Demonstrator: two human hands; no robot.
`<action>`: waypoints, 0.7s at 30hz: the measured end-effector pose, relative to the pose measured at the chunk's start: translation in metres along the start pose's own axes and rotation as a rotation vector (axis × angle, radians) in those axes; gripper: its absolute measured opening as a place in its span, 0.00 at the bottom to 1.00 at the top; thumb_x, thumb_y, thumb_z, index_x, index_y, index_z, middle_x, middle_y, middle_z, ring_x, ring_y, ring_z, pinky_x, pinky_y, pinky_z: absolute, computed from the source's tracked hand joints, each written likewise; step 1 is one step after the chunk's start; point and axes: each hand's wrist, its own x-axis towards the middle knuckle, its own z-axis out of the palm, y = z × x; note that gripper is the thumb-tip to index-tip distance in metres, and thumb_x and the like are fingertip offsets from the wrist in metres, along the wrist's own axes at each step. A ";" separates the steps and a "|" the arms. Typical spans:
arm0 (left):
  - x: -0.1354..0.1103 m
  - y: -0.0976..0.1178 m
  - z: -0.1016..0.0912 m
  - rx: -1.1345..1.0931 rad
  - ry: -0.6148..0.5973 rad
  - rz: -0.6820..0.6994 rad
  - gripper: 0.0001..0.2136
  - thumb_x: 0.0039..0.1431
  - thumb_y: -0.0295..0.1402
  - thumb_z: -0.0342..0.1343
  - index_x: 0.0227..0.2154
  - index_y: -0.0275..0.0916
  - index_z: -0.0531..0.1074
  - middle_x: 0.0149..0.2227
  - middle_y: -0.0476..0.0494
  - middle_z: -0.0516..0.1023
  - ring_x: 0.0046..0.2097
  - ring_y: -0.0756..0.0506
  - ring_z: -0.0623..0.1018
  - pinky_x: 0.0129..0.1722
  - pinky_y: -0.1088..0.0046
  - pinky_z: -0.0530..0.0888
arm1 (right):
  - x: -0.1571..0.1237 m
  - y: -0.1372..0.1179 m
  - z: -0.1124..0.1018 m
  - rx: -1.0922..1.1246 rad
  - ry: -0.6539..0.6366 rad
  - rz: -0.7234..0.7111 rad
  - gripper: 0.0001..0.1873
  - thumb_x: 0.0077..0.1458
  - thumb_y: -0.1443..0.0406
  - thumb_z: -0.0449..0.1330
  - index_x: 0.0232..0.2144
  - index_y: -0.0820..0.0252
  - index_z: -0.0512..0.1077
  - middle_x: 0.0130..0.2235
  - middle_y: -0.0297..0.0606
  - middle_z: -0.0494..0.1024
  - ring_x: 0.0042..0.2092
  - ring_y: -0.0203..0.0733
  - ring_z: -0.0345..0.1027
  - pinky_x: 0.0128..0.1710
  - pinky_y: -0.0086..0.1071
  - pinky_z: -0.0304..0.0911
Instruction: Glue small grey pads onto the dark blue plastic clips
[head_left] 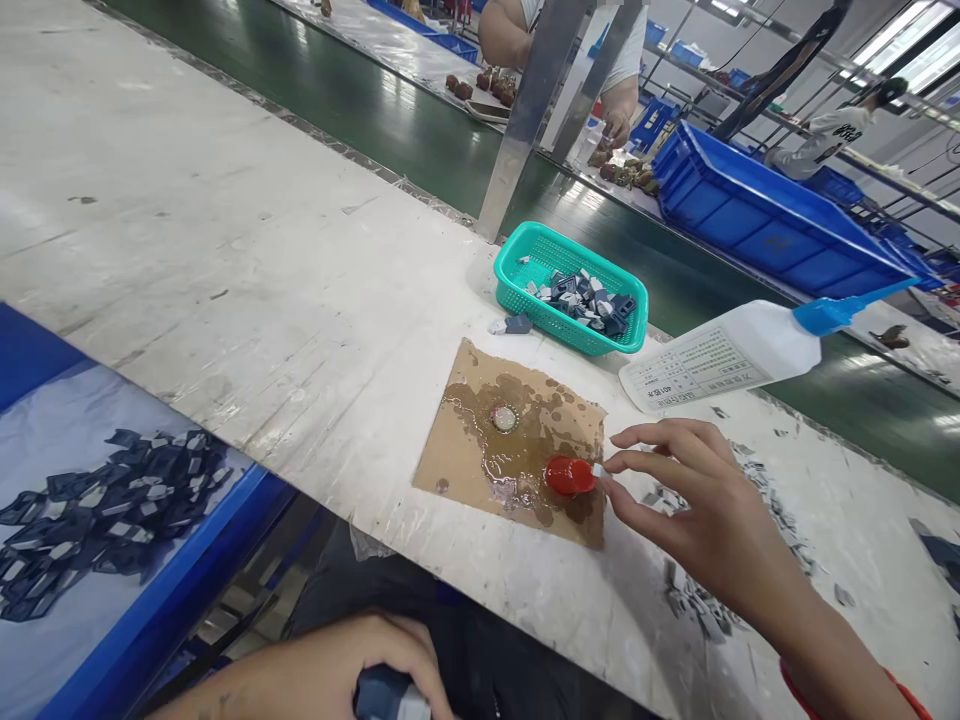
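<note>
I see my right hand (705, 510) out over the desk (225, 260), fingers loosely spread, its thumb and forefinger pinching a small white piece (598, 469) that sits against a red cap (568, 476). The cap rests on the near right part of a brown card (469, 440), which is wet and stained with shiny glue. A small round disc (504, 418) lies near the middle of that card, up and left of the cap and apart from it.

My left hand (337, 670) is low at the near edge, below the card and off the desk, closed around a dark grey part (390, 695); I can only see its top.

Beyond the card stands a teal basket (517, 262) holding a heap of dark and white small parts (589, 300). One loose grey part (510, 325) lies on the desk just beside the basket, between it and the card. Right of the basket, and beyond my right hand, a white bottle (720, 360) with a blue nozzle lies on its side, nozzle pointing away to the right.

Well left of the card, a blue tray (187, 570) holds more dark parts (112, 500). Scraps (757, 480) litter the desk under and around my right hand.

Far beyond the basket, across a green belt (375, 110), another person's hand (616, 128) works near a big blue bin (765, 215).
</note>
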 end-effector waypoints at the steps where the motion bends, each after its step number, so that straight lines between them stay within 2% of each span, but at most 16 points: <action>1: -0.004 0.000 0.002 -0.078 0.060 -0.015 0.19 0.39 0.22 0.57 0.37 0.41 0.77 0.37 0.45 0.79 0.38 0.46 0.76 0.37 0.76 0.70 | -0.001 0.000 0.000 0.004 0.005 0.008 0.01 0.53 0.66 0.58 0.31 0.56 0.70 0.38 0.40 0.71 0.41 0.44 0.61 0.38 0.39 0.61; 3: -0.011 0.001 0.007 -0.285 0.163 -0.006 0.18 0.44 0.23 0.59 0.39 0.47 0.74 0.37 0.51 0.78 0.37 0.49 0.75 0.37 0.78 0.69 | -0.002 -0.001 0.002 0.018 0.014 0.026 0.01 0.54 0.66 0.58 0.31 0.55 0.69 0.38 0.39 0.72 0.41 0.44 0.62 0.38 0.39 0.61; 6: -0.013 0.008 0.016 -0.515 0.324 0.101 0.17 0.44 0.30 0.65 0.40 0.48 0.71 0.36 0.51 0.78 0.35 0.50 0.75 0.33 0.79 0.69 | -0.004 -0.004 0.005 0.021 0.058 0.044 0.02 0.54 0.65 0.57 0.32 0.54 0.69 0.37 0.38 0.72 0.40 0.44 0.62 0.39 0.39 0.60; 8: -0.008 0.018 0.019 -0.468 0.437 0.178 0.16 0.43 0.31 0.66 0.38 0.46 0.73 0.35 0.49 0.78 0.34 0.49 0.76 0.32 0.79 0.69 | -0.006 -0.005 0.006 0.017 0.095 0.063 0.03 0.55 0.63 0.57 0.32 0.54 0.69 0.37 0.39 0.72 0.39 0.44 0.62 0.39 0.40 0.59; 11: 0.001 0.037 0.021 -0.202 0.601 0.310 0.15 0.43 0.25 0.66 0.34 0.48 0.76 0.33 0.49 0.79 0.35 0.48 0.77 0.35 0.77 0.70 | -0.007 -0.005 0.007 0.034 0.103 0.092 0.04 0.55 0.62 0.56 0.31 0.54 0.69 0.36 0.38 0.72 0.39 0.44 0.64 0.38 0.40 0.59; 13: 0.006 0.048 0.020 -0.112 0.668 0.377 0.17 0.42 0.22 0.66 0.34 0.50 0.76 0.32 0.49 0.78 0.34 0.48 0.77 0.35 0.76 0.71 | -0.008 -0.003 0.008 0.047 0.117 0.122 0.04 0.55 0.61 0.57 0.31 0.53 0.69 0.35 0.38 0.72 0.38 0.44 0.65 0.38 0.40 0.59; 15: 0.010 0.054 0.019 -0.131 0.692 0.380 0.16 0.41 0.23 0.67 0.32 0.48 0.77 0.31 0.50 0.77 0.34 0.48 0.77 0.35 0.76 0.71 | -0.010 -0.002 0.008 0.061 0.152 0.175 0.03 0.54 0.61 0.58 0.31 0.53 0.70 0.36 0.37 0.73 0.39 0.44 0.65 0.39 0.40 0.59; 19: 0.014 0.053 0.019 -0.262 0.707 0.255 0.15 0.40 0.28 0.68 0.33 0.47 0.75 0.31 0.51 0.77 0.32 0.50 0.74 0.32 0.78 0.69 | -0.018 -0.006 0.007 0.115 0.159 0.270 0.03 0.52 0.60 0.59 0.30 0.51 0.71 0.36 0.36 0.73 0.40 0.44 0.66 0.40 0.40 0.60; 21: 0.016 0.051 0.019 -0.214 0.721 0.271 0.14 0.42 0.27 0.66 0.33 0.47 0.74 0.31 0.51 0.76 0.32 0.50 0.75 0.32 0.78 0.69 | -0.023 -0.012 0.006 0.202 0.172 0.393 0.04 0.50 0.59 0.60 0.29 0.50 0.72 0.37 0.35 0.74 0.40 0.44 0.67 0.37 0.38 0.62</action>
